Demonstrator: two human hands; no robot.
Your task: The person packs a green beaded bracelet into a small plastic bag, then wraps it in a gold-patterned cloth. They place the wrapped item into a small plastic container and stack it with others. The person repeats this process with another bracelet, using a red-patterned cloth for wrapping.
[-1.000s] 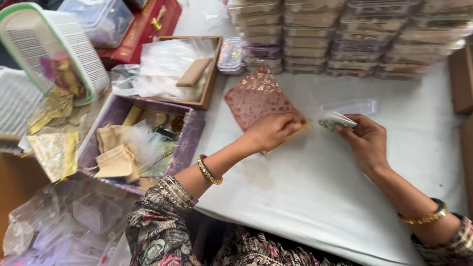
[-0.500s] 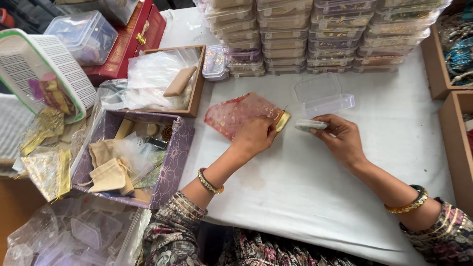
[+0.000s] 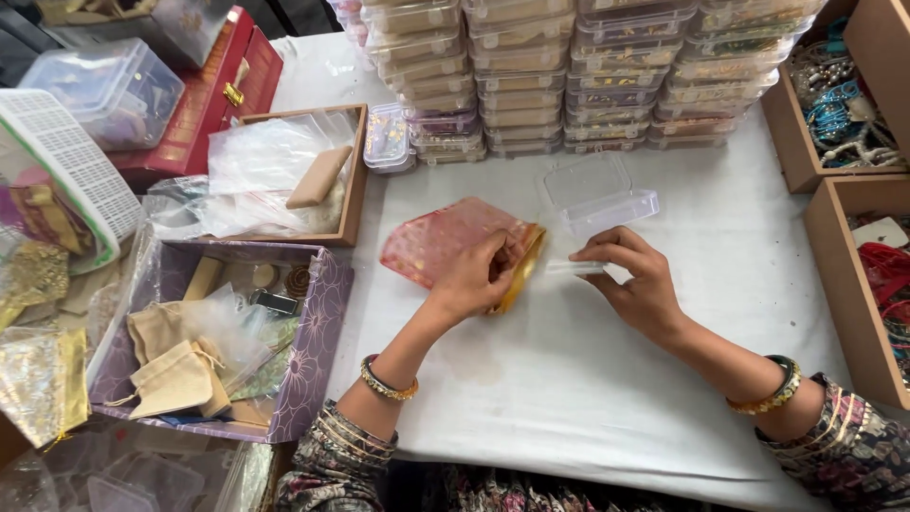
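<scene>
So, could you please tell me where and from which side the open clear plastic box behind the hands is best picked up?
Probably by the two long walls of the clear plastic box's lower tray, coming straight down from above. The lid is hinged open towards the stacked boxes, so that side is blocked. The near edge lies close to the right hand, which holds a small flat packet.

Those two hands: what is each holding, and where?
Left hand pinches the pink pouch at its gold mouth; right hand holds a small clear packet by one end.
</scene>
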